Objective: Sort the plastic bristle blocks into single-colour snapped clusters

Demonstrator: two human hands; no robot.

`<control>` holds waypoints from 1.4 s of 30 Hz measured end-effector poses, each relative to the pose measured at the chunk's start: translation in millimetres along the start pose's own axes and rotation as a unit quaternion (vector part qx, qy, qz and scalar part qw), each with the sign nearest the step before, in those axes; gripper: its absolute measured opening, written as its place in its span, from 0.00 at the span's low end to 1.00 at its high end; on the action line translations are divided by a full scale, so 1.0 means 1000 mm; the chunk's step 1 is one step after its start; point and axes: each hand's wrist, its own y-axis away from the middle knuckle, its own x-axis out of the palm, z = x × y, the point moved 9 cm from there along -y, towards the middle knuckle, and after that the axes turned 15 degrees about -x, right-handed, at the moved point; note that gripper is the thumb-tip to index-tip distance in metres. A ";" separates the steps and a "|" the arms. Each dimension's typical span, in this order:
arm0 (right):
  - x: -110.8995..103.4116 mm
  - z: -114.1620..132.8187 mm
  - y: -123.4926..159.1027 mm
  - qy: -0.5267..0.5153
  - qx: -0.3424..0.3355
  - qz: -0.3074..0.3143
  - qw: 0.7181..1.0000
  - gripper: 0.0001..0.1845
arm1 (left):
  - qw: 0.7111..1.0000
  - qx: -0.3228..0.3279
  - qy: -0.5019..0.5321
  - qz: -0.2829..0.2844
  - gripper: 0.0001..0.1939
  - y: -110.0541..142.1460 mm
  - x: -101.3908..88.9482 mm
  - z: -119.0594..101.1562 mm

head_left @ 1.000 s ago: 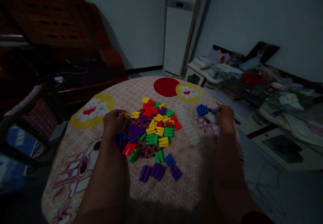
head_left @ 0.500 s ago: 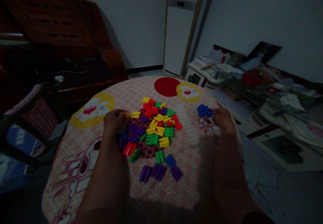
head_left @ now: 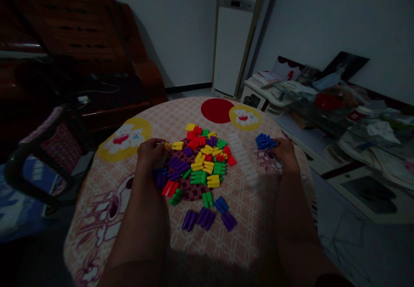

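My left hand (head_left: 150,153) is closed at the left edge of a loose pile of plastic building blocks. Its fingertips pinch a small yellow block (head_left: 167,146), close to another yellow block (head_left: 177,146) lying flat. Across the table, my right hand (head_left: 284,152) has its fingers closed on the near end of a blue block cluster (head_left: 265,141); the exact grip is too dark to make out. Between the hands lie purple blocks (head_left: 177,166), green blocks (head_left: 198,177), red blocks (head_left: 195,140) and yellow blocks (head_left: 213,181). Several purple blocks (head_left: 205,218) and a blue block (head_left: 221,205) lie nearer to me.
A patterned cloth covers the round table (head_left: 242,252). To the left stand a small chair (head_left: 61,149) and a wooden sofa (head_left: 148,80). On the right, a low cabinet (head_left: 323,157) carries papers and clutter. A tall white unit (head_left: 233,45) stands behind.
The view has shifted slightly, moving the table and blocks a little rightward. My right hand has edged in toward the blue block cluster. My left hand keeps its place by the yellow blocks.
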 end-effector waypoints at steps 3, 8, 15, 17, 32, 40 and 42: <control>-0.010 0.000 -0.003 0.045 -0.011 -0.023 0.999 0.23 | 1.000 -0.002 0.011 0.017 0.22 0.001 -0.010 0.004; -0.006 -0.012 -0.007 0.070 -0.001 -0.017 0.997 0.25 | 0.997 -0.019 -0.043 0.069 0.16 0.006 -0.031 0.017; 0.005 -0.014 -0.005 0.057 -0.017 -0.017 0.998 0.26 | 0.973 -0.023 -0.085 0.213 0.13 0.024 -0.020 0.019; 0.002 -0.011 -0.006 0.061 -0.016 -0.014 0.998 0.25 | 0.960 -0.008 -0.115 0.254 0.15 0.032 -0.012 0.014; -0.040 0.066 -0.008 -0.020 -0.076 -0.104 0.992 0.23 | 0.937 0.014 -0.226 0.265 0.15 0.053 0.007 0.000; -0.038 0.091 -0.001 -0.187 -0.052 -0.127 0.973 0.19 | 0.979 0.061 -0.105 0.163 0.12 0.041 -0.021 -0.025; -0.016 0.124 0.003 -0.273 -0.070 -0.073 0.957 0.17 | 0.982 0.084 -0.021 0.167 0.15 0.051 -0.017 -0.047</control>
